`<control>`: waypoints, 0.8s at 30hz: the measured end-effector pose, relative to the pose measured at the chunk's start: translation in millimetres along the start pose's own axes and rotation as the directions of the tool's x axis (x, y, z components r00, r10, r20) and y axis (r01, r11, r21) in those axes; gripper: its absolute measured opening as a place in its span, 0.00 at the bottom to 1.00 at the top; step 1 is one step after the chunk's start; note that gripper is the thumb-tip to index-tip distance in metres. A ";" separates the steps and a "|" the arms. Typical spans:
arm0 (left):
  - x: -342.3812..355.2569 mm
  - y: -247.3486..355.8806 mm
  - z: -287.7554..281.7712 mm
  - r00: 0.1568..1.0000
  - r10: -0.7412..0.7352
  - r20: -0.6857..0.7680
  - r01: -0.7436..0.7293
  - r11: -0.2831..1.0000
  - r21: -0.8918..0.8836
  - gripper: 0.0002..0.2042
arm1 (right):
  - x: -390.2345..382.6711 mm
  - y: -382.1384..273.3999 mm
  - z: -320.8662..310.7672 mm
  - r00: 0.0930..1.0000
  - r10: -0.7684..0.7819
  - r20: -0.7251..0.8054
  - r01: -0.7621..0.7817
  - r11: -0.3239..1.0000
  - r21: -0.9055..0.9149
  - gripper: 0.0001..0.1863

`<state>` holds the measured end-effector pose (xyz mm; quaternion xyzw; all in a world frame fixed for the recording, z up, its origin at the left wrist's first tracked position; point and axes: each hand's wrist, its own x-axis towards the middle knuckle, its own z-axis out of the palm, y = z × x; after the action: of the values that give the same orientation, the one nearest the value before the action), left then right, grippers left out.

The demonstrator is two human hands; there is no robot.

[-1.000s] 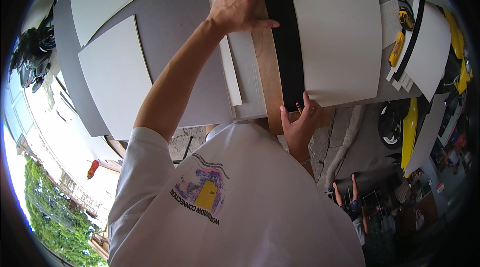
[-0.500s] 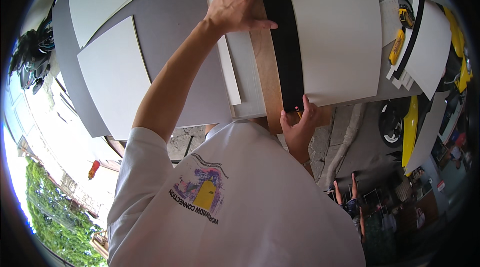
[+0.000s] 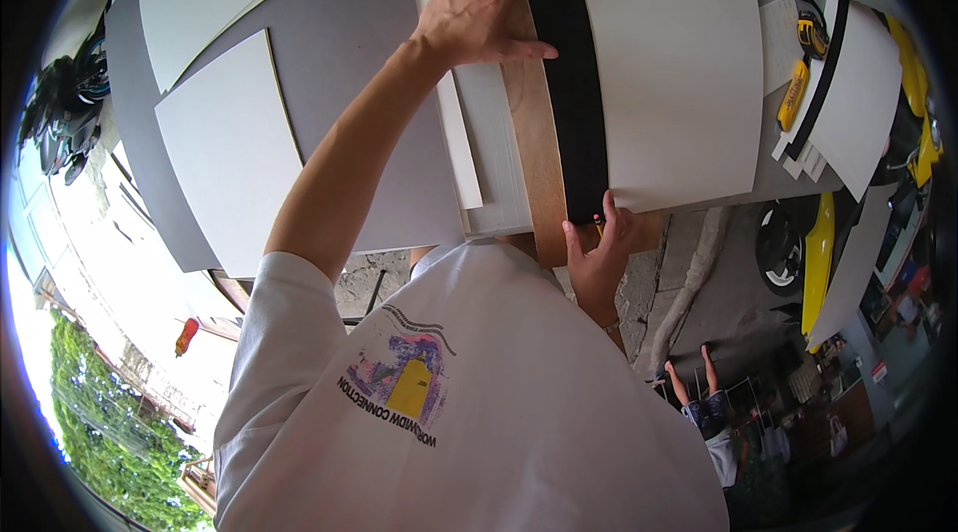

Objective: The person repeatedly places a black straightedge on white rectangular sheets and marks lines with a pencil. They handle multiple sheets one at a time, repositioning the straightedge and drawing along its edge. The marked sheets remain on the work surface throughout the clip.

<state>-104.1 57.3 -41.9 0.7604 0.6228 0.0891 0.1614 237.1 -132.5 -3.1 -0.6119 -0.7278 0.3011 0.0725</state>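
My left hand [image 3: 484, 8] lies flat with its fingers spread, pressing across a brown board strip [image 3: 537, 158] and the black strip [image 3: 574, 83] beside it. A large white sheet [image 3: 679, 73] borders the black strip on its right. At the near end of the black strip is my right hand [image 3: 599, 263], its thumb and index finger touching the strip's end and the white sheet's corner. A short pencil-like stick [image 3: 599, 221] with a dark, reddish end shows between that thumb and finger; most of it is hidden in the hand.
White boards [image 3: 225, 143] lie on a grey board [image 3: 349, 133] at the left, and a narrow white strip [image 3: 461, 143] runs beside it. At the right are a yellow tape measure [image 3: 811, 35], a yellow cutter knife [image 3: 793, 95] and white offcuts [image 3: 806, 161]. A motorcycle wheel [image 3: 781, 245] stands beyond.
Both hands keep nearly the same places, with only a slight shift of the view. In the background at the lower right, a person has moved.
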 end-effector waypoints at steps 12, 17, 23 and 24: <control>-5.2 -3.6 17.4 0.975 -0.002 -0.222 0.001 1.000 -0.006 0.59 | -1.0 1.6 1.8 1.000 0.011 0.012 -0.011 1.000 0.008 0.43; -5.0 -5.1 16.3 0.970 0.021 -0.241 -0.025 1.000 -0.014 0.58 | 0.0 -2.4 0.7 0.999 -0.032 -0.026 0.032 0.999 -0.013 0.41; -5.6 -5.7 16.9 0.965 0.028 -0.259 -0.036 0.999 -0.024 0.58 | 0.3 -3.3 0.7 1.000 -0.015 -0.024 0.014 1.000 -0.011 0.41; -5.6 -5.8 17.2 0.965 0.029 -0.261 -0.037 0.999 -0.025 0.58 | 0.1 -3.0 0.8 1.000 -0.016 -0.021 0.015 1.000 -0.019 0.41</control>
<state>-104.8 50.5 -59.6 0.7498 0.6245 0.2003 0.0879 234.1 -132.9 -2.2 -0.6101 -0.7345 0.2872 0.0766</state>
